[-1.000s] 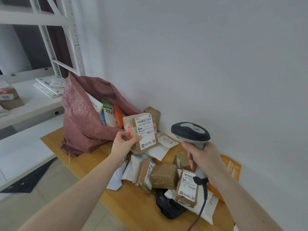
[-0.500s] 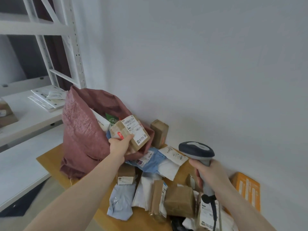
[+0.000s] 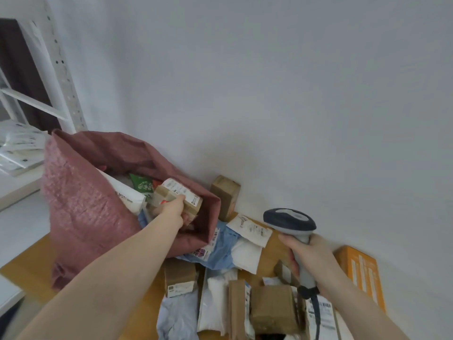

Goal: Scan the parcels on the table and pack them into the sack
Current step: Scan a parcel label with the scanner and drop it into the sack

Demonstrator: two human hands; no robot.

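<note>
Parcel [image 3: 180, 198] in left hand [image 3: 172, 209] inside sack [image 3: 81, 207], beside other packets.

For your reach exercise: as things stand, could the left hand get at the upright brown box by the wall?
Probably not yet: the left hand grips a labelled box inside the sack, whose raised rim stands between it and the upright brown box.

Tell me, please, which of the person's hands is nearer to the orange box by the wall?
Right. The right hand grips the scanner just left of the orange box; the left hand is far off to the left, holding a cardboard parcel in the sack mouth.
</note>
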